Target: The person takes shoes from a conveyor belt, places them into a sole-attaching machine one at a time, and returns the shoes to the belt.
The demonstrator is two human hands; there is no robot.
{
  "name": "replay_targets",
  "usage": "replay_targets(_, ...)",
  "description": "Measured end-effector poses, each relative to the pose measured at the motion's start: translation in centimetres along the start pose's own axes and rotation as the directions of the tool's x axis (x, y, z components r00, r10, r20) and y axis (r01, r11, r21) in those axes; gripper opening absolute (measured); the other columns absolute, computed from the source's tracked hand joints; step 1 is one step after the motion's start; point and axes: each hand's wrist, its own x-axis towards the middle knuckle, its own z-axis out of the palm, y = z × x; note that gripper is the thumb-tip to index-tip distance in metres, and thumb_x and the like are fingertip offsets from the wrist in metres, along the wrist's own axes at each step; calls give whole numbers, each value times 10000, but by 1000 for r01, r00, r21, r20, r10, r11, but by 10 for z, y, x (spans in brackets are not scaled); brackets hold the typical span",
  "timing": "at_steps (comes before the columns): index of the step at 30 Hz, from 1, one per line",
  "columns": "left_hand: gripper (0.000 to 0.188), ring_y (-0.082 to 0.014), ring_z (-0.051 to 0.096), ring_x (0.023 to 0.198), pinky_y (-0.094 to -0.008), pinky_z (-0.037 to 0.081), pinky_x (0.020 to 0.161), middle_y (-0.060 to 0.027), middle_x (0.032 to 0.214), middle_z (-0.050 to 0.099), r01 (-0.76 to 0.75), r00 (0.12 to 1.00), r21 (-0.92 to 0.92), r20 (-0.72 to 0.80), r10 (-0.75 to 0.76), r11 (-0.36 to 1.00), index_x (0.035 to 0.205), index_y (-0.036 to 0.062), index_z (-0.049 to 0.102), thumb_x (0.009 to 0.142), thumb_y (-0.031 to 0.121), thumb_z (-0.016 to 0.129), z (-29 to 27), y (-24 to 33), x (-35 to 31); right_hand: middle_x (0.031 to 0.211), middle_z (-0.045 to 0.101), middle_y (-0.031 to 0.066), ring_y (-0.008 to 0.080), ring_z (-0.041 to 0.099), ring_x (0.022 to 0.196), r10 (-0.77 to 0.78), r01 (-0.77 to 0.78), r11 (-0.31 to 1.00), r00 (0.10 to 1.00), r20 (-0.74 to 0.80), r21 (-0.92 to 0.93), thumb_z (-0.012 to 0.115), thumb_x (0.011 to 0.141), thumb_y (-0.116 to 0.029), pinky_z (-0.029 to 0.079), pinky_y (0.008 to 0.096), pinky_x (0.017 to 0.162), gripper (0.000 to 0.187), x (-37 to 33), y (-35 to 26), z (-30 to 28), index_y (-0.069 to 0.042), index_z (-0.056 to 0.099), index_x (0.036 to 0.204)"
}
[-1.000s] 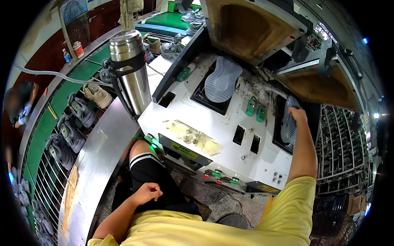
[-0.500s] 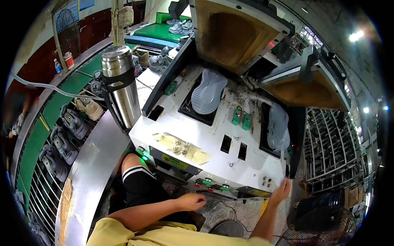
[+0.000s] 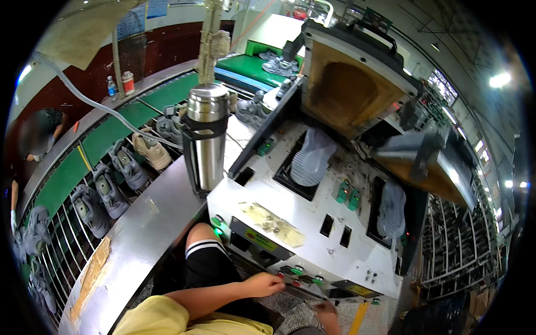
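Note:
My left hand is closed, its knuckles close to a red button on the front of a white press machine. Whether it touches the button, I cannot tell. Lower and to the right, my right hand is beside the machine's front lower edge, its fingers small and blurred. On the machine's top lie two translucent grey shoe soles, the left one and the right one, each in a black recess. Above them stand two raised lids with brown inner pads, the left lid and the right lid.
A steel flask stands at the machine's left corner on a metal counter. Behind it, a curved rack with a green belt carries several grey shoes and a beige shoe. Another person is at far left. Wire racks stand at right.
My view has shifted, so the machine appears lower and further right. My left hand has reached the front buttons; my right hand has dropped from the machine's right corner. The right lid looks lower.

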Motion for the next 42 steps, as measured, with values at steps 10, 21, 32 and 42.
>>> replay_targets(10,209,-191,503,523,-316,410,517,-157,603,552,397,25,-263,-954,-297,879,707,-22,586,858,121,600,-76,-119,-301,1314,447,235,384,440,1218,-584,754,606,204,-785,-255,688,743,-180,369,452,1012,749,56,-434,-183,8,328,1373)
replay_targets(21,375,-296,492,449,-370,402,464,-141,510,500,489,-293,-339,-932,-215,804,531,30,530,797,253,671,-46,-130,-370,1421,354,258,407,311,1333,-34,48,999,776,-630,5,688,651,-531,304,478,1079,1016,243,-508,-281,-103,244,1458)
replay_targets(32,310,-309,567,537,-375,449,514,-127,582,562,438,-202,-336,-941,-273,834,617,33,591,809,270,643,-50,-110,-383,1325,491,210,398,523,1154,-30,526,848,167,-986,63,768,681,-471,435,476,969,945,134,-446,-204,-32,336,1397)
replay_targets(42,269,-199,654,776,-333,513,707,-111,836,674,261,273,-479,-796,-540,838,954,55,678,844,300,657,-54,-51,-344,1316,469,185,349,494,1164,-348,822,-174,463,-815,542,553,787,-209,393,472,979,660,-14,-438,-96,-11,330,1376)
